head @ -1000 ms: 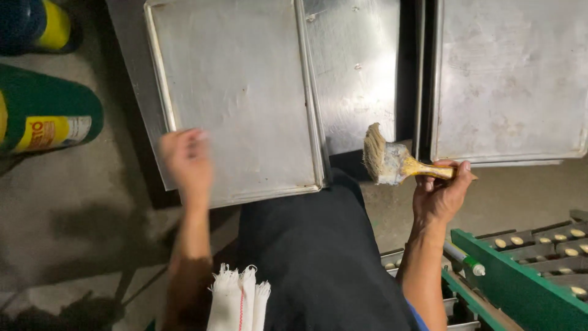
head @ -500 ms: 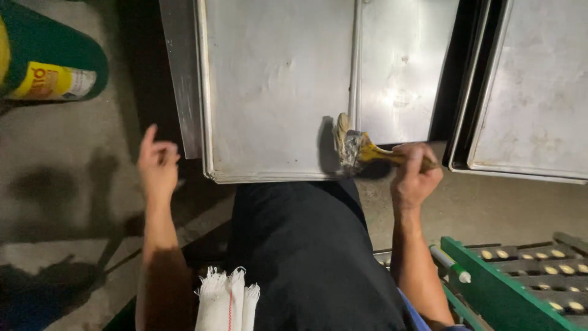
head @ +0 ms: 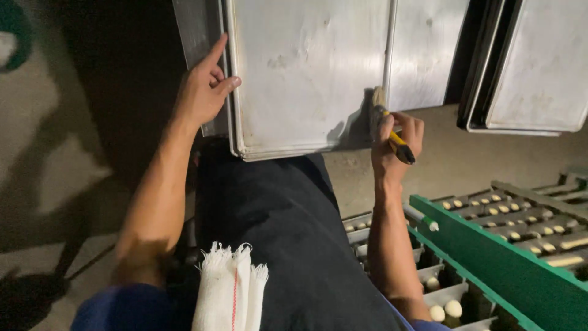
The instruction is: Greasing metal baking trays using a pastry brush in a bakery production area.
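Steadying the metal baking tray [head: 306,73] at its left rim, the left hand [head: 205,92] rests fingers loosely spread. The right hand [head: 395,138] grips a yellow-handled brush [head: 387,125] against the tray's right edge. The tray looks stiff, light and slick, best held by its rolled rim.

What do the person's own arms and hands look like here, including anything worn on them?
Both the left hand and the right hand are bare: no gloves, rings or watch show. The forearms are uncovered up to short blue sleeves, visible at the bottom edge on the left and as a sliver on the right. No markings or bands can be seen on either arm.
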